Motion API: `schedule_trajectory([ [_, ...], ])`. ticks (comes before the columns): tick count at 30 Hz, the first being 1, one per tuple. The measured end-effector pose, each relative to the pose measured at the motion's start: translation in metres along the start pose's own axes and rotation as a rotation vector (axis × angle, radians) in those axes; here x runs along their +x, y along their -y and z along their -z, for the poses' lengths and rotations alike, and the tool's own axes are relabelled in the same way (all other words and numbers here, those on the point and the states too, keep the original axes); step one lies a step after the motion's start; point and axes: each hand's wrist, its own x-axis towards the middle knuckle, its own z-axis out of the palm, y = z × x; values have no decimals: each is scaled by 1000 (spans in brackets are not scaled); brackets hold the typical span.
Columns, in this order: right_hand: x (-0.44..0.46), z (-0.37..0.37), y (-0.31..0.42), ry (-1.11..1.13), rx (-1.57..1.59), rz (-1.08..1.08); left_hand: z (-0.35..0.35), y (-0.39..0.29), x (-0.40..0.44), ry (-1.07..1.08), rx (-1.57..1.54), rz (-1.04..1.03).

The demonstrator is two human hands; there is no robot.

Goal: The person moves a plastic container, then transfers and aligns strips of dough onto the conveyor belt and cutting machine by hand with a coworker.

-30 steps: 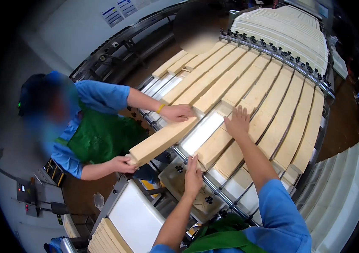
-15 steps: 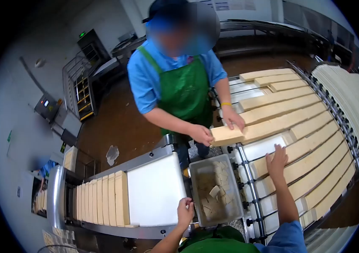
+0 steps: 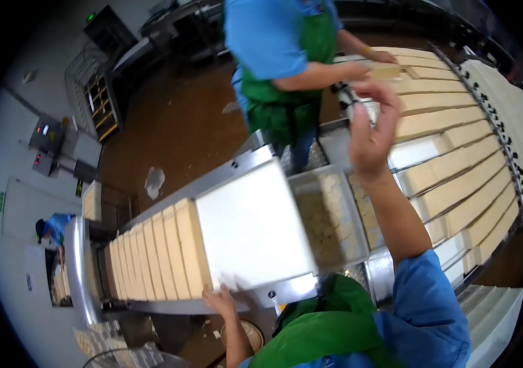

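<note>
My left hand (image 3: 219,300) is at the near edge of a white belt, fingers apart, by the lower end of the last pale yellow slab (image 3: 191,248) in a standing row. Whether the fingertips touch that slab I cannot tell. My right hand (image 3: 372,138) is raised over the near end of the slatted table, thumb and fingers curved apart with nothing visible between them. Beyond it, long pale yellow bars (image 3: 442,119) lie side by side on the table. A co-worker's hands hold a short pale block (image 3: 385,72) at the table's far end.
Bins with pale scraps (image 3: 329,214) stand between the belt (image 3: 252,227) and the slatted table. The co-worker in a green apron (image 3: 319,55) stands across from me. Another person (image 3: 59,227) is far left. A ribbed white belt (image 3: 503,110) lies at right.
My left hand has moved left along the belt's edge to the standing slabs. My right hand has lifted off the bars. The co-worker has shifted toward the table's far end with a block.
</note>
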Motion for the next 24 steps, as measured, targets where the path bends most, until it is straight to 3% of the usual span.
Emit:
schedule_trajectory([
  [2, -47, -44, -6, 363, -140, -293, -3, 55, 12, 7, 76, 68],
  [3, -91, -63, -29, 587, -249, -181, -5, 72, 24, 26, 134, 113],
  [5, -187, -90, -37, 1074, -464, -389, 3, 75, 36, 47, 20, 136],
  [6, -216, -107, -27, 1249, -488, -529, 7, 79, 38, 107, -88, 132],
  [8, -267, -137, -4, 1403, -519, -553, -4, 115, 46, 128, -151, 129],
  [10, -306, -173, 14, 1482, -522, -534, -6, 99, 57, 156, -32, 61],
  [16, -354, -293, 49, 1503, -460, -497, 16, 46, 71, 301, -115, 153],
  [20, -354, -354, 69, 1556, -408, -451, 5, 58, 72, 245, -204, 97],
  [22, -358, -374, 73, 1555, -426, -470, 16, 42, 73, 345, -222, 216],
  [24, -357, -383, 77, 1566, -473, -468, 9, 49, 75, 391, -151, 174],
])
